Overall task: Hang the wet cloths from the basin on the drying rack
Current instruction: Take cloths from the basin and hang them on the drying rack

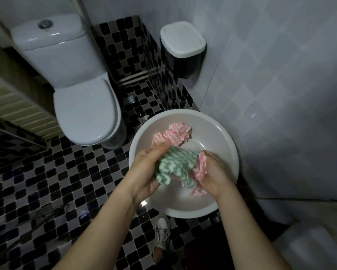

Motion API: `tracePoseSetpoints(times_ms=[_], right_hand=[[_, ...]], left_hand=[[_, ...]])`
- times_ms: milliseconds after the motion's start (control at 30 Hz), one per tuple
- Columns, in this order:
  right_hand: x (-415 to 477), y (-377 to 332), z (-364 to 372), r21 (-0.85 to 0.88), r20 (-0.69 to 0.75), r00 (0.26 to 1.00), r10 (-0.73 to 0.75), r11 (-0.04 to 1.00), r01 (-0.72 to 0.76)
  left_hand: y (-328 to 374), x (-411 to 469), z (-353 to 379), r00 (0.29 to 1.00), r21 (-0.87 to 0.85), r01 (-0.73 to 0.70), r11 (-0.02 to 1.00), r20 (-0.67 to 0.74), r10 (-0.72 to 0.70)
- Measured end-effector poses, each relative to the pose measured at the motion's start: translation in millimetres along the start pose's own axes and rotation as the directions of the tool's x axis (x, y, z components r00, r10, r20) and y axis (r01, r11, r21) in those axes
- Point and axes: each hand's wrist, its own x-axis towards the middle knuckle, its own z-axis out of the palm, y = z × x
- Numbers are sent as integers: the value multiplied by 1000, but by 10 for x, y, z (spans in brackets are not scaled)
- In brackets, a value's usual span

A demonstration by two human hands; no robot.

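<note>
A white round basin (228, 152) sits on the checkered floor beside the right wall. Over it, my left hand (147, 170) grips a crumpled green-and-white striped cloth (175, 166). My right hand (215, 176) grips a pink-and-white striped cloth (200, 170) that touches the green one. A second pink-and-white cloth (173, 133) lies bunched at the far side of the basin. No drying rack is in view.
A white toilet (84, 106) stands to the left of the basin. A black bin with a white lid (182, 45) hangs on the wall beyond. My shoe (162, 232) is just below the basin. A white fixture (315, 248) sits at the lower right.
</note>
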Motion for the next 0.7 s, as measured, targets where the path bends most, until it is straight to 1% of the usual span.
tracePoseSetpoints(times_ms=[67,100,133,200,267,300,367,433,500,533,567,600,633,700], right_hand=[[14,71,17,-17,8,998,63,998,-63],[-24,86,52,-21,21,997,74,997,-74],[-71,73,110,-31,31,997,70,997,-69],[-158,-13,219,-83,77,997,-20,996,27],[-346,-143,364,-208,206,973,-103,967,146],[-499,-208,500,-285,305,941,-149,928,239],[-735,-352,652,-407,486,848,-211,804,434],[-1025,-351,946,-510,642,751,-157,644,570],[-1229,-313,1206,-560,716,683,-145,465,686],[-1296,-267,1328,-553,738,657,-154,421,720],[-1359,-208,1439,-537,755,636,-157,409,738],[-1388,-193,1480,-526,762,629,-156,418,741],[-1478,-130,1591,-511,785,607,-125,425,747],[-1623,-31,1772,-520,808,587,-51,405,752]], left_hand=[[86,-112,-4,997,-107,-18,994,74,26],[117,-176,-23,996,-122,-29,992,85,40],[148,-234,-46,996,-92,-53,994,68,60],[209,-347,-53,994,20,-110,994,8,110],[265,-467,-67,984,140,-154,978,-66,165],[318,-564,-110,972,185,-192,964,-96,213],[351,-615,-118,960,265,-226,937,-101,260],[433,-831,-193,940,326,-284,902,-91,329],[513,-1031,-249,921,404,-300,864,-112,373],[557,-1150,-310,909,423,-310,851,-131,396],[607,-1294,-390,899,426,-319,847,-147,413],[642,-1362,-445,900,433,-307,847,-156,406],[695,-1536,-565,897,432,-297,852,-180,404],[762,-1822,-758,910,414,-292,862,-156,384]])
